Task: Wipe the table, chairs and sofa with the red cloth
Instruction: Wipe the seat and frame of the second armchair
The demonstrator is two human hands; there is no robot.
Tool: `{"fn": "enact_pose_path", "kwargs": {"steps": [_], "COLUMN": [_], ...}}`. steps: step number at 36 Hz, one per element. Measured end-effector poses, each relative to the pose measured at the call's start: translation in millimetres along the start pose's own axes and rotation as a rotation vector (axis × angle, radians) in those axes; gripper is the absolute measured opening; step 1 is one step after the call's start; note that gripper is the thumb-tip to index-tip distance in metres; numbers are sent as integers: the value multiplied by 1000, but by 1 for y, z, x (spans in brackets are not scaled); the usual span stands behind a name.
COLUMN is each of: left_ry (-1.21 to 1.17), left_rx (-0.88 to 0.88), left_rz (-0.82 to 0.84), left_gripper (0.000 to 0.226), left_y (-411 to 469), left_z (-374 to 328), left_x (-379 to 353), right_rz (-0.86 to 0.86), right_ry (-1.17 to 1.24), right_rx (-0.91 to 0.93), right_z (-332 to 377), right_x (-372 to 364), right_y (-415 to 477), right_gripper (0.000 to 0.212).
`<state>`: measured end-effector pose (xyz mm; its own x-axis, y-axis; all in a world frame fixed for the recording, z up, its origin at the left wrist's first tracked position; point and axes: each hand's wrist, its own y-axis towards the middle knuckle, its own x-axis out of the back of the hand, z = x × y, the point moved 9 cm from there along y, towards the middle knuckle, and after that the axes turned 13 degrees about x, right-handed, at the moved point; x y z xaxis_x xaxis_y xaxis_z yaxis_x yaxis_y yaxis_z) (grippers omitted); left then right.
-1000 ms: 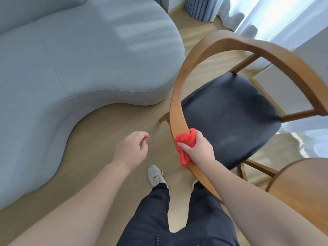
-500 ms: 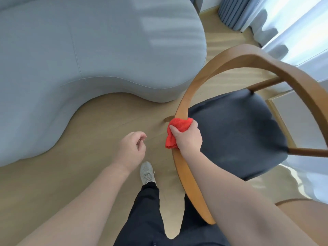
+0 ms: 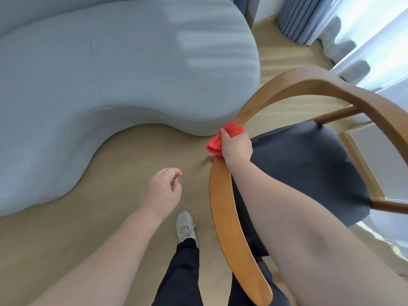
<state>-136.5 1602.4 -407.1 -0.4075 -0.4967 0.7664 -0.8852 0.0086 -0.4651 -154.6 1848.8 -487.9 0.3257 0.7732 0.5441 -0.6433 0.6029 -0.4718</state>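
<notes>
A wooden chair (image 3: pixel 223 208) with a curved backrest rail and a dark seat cushion (image 3: pixel 309 168) stands in front of me at the right. My right hand (image 3: pixel 236 149) is closed around the red cloth (image 3: pixel 220 138) and presses it against the curved rail, about halfway up its left side. My left hand (image 3: pixel 161 191) hovers over the floor left of the chair, fingers loosely curled, holding nothing. The pale blue-grey sofa (image 3: pixel 110 74) with a rounded end fills the upper left.
Wood floor (image 3: pixel 123 164) runs between sofa and chair. My legs in dark trousers and a grey shoe (image 3: pixel 185 226) stand just behind the chair rail. Curtains (image 3: pixel 295 18) and a bright window are at the upper right, with a pale panel (image 3: pixel 379 146) beyond the chair.
My right hand has slid the red cloth up along the curved chair rail, away from me. My left hand stays where it was, beside the chair. The view has tilted forward.
</notes>
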Motion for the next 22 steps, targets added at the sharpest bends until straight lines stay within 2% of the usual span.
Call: {"fn": "enact_pose_path", "kwargs": {"steps": [5,7,10,15,17,22], "left_ry": [9,7,-14,-24,-17,-1], "left_rx": [-6,-5,0,4,4,5], "left_rz": [-6,-5,-4,14,17,5], "left_gripper": [23,23,22,21,21,20], "left_y": [5,6,10,17,20,26], "left_z": [-12,-18,-27,-43,-48,-56], "left_x": [-4,-8,-14,-27,-30,-33], "right_rz": [-28,0,136,296,262,121], "right_ry": [102,122,102,67,74,120], "right_rx": [-29,-22,19,163,179,176], "right_z": [5,7,13,5,4,7], "right_x": [3,3,4,10,15,18], "right_y": [14,16,9,4,7,15], "right_gripper": [57,70,96,96,95,75]}}
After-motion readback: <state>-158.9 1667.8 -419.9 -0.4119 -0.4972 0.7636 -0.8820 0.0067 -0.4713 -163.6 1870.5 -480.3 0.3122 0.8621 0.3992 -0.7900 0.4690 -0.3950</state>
